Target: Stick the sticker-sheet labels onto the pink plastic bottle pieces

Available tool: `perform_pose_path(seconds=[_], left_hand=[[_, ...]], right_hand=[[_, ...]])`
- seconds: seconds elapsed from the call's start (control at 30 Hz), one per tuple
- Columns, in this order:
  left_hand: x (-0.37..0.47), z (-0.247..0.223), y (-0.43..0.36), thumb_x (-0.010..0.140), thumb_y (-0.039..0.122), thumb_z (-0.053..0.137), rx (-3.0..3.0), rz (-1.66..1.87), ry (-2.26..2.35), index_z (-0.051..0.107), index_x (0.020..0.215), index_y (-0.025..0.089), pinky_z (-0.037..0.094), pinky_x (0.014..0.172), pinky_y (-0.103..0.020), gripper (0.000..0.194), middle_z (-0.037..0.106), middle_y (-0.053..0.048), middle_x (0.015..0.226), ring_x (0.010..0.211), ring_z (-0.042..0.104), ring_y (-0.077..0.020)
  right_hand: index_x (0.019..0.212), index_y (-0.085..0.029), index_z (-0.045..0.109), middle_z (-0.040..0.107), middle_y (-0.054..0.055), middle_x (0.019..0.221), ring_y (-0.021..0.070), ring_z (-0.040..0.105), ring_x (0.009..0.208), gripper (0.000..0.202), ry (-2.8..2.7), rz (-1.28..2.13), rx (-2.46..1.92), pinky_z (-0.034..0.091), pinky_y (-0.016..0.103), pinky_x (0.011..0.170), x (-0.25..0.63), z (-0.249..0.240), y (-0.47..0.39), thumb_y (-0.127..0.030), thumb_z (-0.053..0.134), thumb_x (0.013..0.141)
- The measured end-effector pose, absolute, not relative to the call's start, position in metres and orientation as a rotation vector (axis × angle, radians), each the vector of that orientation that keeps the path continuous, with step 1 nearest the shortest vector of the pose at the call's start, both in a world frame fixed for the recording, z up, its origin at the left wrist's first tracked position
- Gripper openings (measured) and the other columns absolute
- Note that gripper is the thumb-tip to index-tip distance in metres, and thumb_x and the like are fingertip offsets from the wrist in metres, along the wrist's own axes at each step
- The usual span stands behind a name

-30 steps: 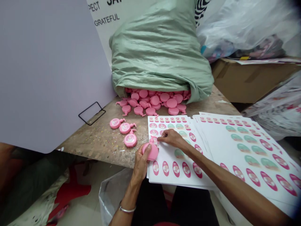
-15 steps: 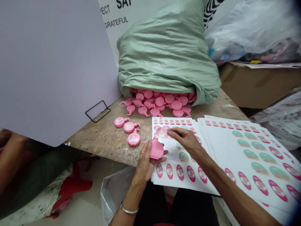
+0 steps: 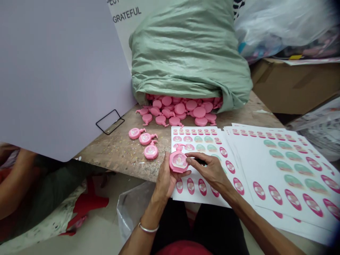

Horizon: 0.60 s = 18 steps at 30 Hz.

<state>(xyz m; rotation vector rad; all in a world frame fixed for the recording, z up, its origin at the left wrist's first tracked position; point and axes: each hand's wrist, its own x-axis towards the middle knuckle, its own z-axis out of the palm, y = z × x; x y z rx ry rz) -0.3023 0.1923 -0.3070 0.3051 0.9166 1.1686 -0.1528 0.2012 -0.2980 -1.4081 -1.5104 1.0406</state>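
Note:
My left hand (image 3: 165,179) grips a pink pump-shaped piece (image 3: 179,162) from its left and underside, over the near edge of the table. A round picture sticker lies on the face of that piece. The thumb and forefinger of my right hand (image 3: 212,170) pinch at the sticker's right edge. Beneath and beside my hands is a white sticker sheet (image 3: 196,173) with oval, round and small pink and green stickers. Three pink pieces with stickers on them (image 3: 151,151) lie on the table to the left.
Plain pink pieces (image 3: 180,109) spill from a green sack (image 3: 186,53). More sticker sheets (image 3: 255,170) are stacked at right. A wire frame (image 3: 110,122) stands by a pale panel (image 3: 61,78) at left. Another person's arm (image 3: 20,180) shows at far left. A cardboard box (image 3: 297,81) sits back right.
My right hand has brought the sticker down from above the sheet onto the pink piece in my left hand. The view has shifted slightly.

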Motion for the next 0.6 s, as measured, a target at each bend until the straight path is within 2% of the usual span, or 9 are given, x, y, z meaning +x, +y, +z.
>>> perform_pose_path(seconds=[0.6], left_hand=[[-0.3044, -0.3018, 0.196, 0.091, 0.045, 0.05, 0.302, 1.198, 0.876, 0.064, 0.104, 0.009, 0.06, 0.077, -0.038, 0.041, 0.069, -0.014, 0.104, 0.099, 0.064, -0.0252]], right_hand=[[0.092, -0.021, 0.074, 0.07, 0.004, 0.085, 0.0156, 0.06, 0.072, 0.028, -1.544, 0.931, -1.402, 0.049, 0.028, 0.067, -0.157, -0.2978, 0.2044, -0.044, 0.067, 0.078]])
